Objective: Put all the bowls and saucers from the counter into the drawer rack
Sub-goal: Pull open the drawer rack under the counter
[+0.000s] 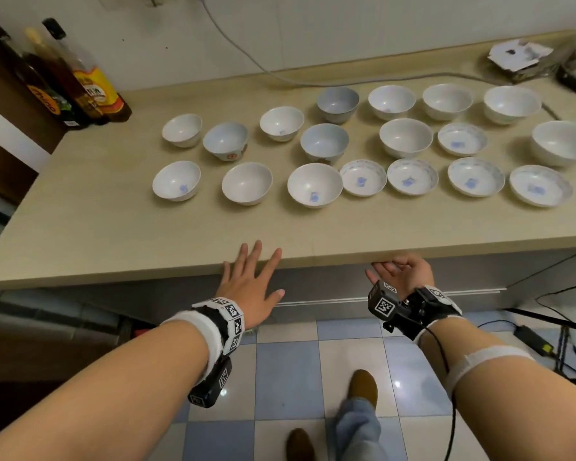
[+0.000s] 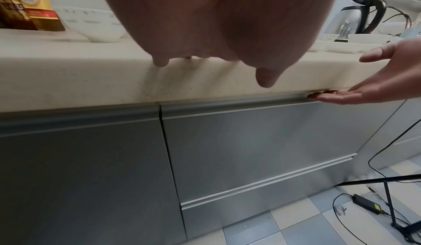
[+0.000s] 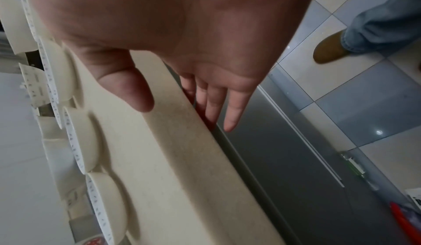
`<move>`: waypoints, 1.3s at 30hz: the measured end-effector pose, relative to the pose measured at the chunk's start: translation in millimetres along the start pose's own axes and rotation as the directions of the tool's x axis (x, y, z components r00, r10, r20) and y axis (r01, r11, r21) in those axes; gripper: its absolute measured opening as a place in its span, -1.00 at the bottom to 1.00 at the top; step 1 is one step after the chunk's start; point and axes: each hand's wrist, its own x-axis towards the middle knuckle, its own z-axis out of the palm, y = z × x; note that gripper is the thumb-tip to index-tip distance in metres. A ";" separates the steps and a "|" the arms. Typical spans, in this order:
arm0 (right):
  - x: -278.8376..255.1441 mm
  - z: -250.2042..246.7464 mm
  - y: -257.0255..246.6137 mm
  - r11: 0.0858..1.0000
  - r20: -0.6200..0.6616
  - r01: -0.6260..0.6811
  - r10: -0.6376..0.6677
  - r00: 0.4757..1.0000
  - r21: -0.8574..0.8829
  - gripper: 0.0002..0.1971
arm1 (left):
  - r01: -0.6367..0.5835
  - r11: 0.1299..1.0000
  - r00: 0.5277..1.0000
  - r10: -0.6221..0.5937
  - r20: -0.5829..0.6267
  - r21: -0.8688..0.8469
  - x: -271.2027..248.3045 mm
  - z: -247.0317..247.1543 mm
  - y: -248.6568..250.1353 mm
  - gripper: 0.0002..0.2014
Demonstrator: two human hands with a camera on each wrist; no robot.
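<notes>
Drawer-opening step: right hand (image 1: 401, 274), palm up, fingers hooked under the desk's (image 1: 113, 234) front edge at the shut drawer (image 2: 250, 141), left hand (image 1: 253, 284) flat and empty; bowls and saucers (image 1: 363, 178) mid-desk, next pull out.

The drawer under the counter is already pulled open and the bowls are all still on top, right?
Not quite. The drawer is closed: in the left wrist view its grey front sits flush under the counter. The right hand only reaches its fingers under the counter edge at the drawer's top. The bowls are indeed all on top, as the head view shows.
</notes>
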 end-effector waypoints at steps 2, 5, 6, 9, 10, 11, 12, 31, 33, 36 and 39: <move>3.0 -1.1 0.3 0.999 -0.001 -0.028 0.028 1.000 0.041 -0.69 | 0.002 1.000 1.000 -0.002 0.005 0.002 0.0 -1.0 -0.2 -0.19; 6.5 -1.2 4.5 0.997 0.001 -0.022 0.022 1.000 0.070 -0.56 | -0.001 1.000 1.000 0.000 0.029 0.014 -0.7 -5.0 0.2 -0.20; 7.4 -0.7 7.0 0.998 -0.008 -0.010 0.011 1.000 0.067 -0.59 | 0.000 1.000 0.999 0.000 0.042 0.020 -0.3 -7.5 -0.1 -0.20; 4.9 -1.1 15.7 0.999 -0.029 -0.016 0.017 0.999 0.030 -0.82 | 0.008 0.999 0.994 -0.011 0.106 0.033 1.5 -16.4 -0.7 -0.19; 5.3 -4.0 18.0 1.000 -0.044 -0.019 0.019 0.999 0.007 -0.86 | 0.012 0.999 0.992 -0.017 0.128 0.035 2.2 -19.5 -0.6 -0.19; 3.5 -7.4 19.6 1.000 -0.054 -0.015 0.014 0.998 -0.023 -0.85 | 0.016 0.999 0.989 -0.021 0.149 0.034 3.4 -22.1 -0.7 -0.19; 2.4 -12.3 21.8 0.998 -0.074 -0.007 0.003 0.997 -0.062 -0.78 | 0.019 0.999 0.986 -0.023 0.168 0.028 4.5 -24.1 -1.0 -0.20; -87.5 -106.4 74.2 0.953 -0.355 -0.049 -0.064 0.933 -0.300 -0.73 | 0.024 1.000 0.981 -0.023 0.193 0.002 8.9 -35.0 2.5 -0.15; -94.2 -113.4 76.7 0.950 -0.371 -0.050 -0.073 0.926 -0.310 -0.73 | 0.026 1.000 0.983 -0.026 0.183 0.005 9.5 -33.7 2.2 -0.14; -101.0 -118.3 78.4 0.945 -0.378 -0.054 -0.077 0.922 -0.324 -0.79 | 0.022 1.000 0.984 -0.023 0.177 0.006 9.9 -31.8 2.0 -0.13; -106.5 -112.8 77.2 0.948 -0.357 -0.046 -0.074 0.931 -0.316 -0.87 | 0.005 1.000 0.984 -0.007 0.179 0.016 10.1 -31.4 2.6 -0.13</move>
